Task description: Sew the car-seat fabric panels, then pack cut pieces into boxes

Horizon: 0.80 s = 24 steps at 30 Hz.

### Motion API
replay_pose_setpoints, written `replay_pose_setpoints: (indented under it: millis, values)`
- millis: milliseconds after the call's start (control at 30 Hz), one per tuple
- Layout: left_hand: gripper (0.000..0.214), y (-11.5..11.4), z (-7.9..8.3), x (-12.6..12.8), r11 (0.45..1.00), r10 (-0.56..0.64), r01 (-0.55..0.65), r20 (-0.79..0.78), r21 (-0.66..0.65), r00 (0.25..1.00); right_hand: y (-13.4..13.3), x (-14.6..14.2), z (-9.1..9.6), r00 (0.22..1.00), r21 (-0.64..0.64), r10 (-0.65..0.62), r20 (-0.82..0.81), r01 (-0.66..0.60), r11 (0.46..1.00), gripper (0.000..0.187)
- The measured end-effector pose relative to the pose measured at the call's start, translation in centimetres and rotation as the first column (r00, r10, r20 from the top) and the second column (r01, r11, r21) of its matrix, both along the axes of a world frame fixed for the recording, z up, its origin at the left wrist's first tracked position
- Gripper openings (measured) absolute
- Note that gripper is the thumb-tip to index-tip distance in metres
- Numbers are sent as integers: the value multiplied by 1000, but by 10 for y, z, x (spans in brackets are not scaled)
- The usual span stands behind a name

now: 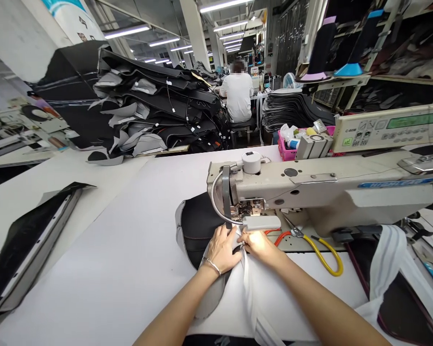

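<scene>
A spare black panel [29, 245] lies off to the left on the white table [104, 269], out of the way. The black stitched panel [198, 226] sits up by the sewing machine [328, 192], with a white cloth strip [250, 293] over it. The left hand [222, 250] has its fingers pressed together on the cloth, though a pinch is hard to tell, and the right hand [260, 242] seems to pinch the strip by the presser foot, probably to keep the layers lined up. Yellow-handled snips [323, 254] sit handy on the machine bed.

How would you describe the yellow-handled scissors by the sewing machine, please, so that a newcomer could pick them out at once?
Start at the cream industrial sewing machine in front of the person. Just below its arm, to the right of the person's right hand, lie the yellow-handled scissors. Their long yellow loop sets them apart from the orange-red handles next to them.
</scene>
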<state>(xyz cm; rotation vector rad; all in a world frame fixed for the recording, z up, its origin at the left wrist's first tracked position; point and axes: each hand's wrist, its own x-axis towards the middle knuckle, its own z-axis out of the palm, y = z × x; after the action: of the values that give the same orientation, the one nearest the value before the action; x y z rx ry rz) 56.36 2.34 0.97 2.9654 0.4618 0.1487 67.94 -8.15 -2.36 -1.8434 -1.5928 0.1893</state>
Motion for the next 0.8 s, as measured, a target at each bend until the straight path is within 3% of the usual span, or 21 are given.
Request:
replay_pose_setpoints:
  millis: [200,367,567,633,700,800]
  values:
    - [40,2,-6,1,1000,-16,16,95,5,995,-1,-2,6,999,-22,-34,-25,34,999,24]
    - [39,3,-7,0,995,-94,101,184,-28,978,-1,-4,5,999,-50,-39,-13,38,998,24]
    - [35,12,-14,1,989,-77,117,354,-95,932,-5,-8,17,995,-73,-97,18,98,993,25]
    - [31,14,-16,1,971,-38,134,421,-200,906,-9,-21,24,978,-147,-208,27,210,967,22]
    - [29,16,-17,2,932,46,130,468,-338,883,-11,-37,29,948,-295,-316,42,314,903,24]
    - [30,19,-15,3,860,116,143,459,-490,881,-14,-52,33,939,-494,-339,66,326,806,17]
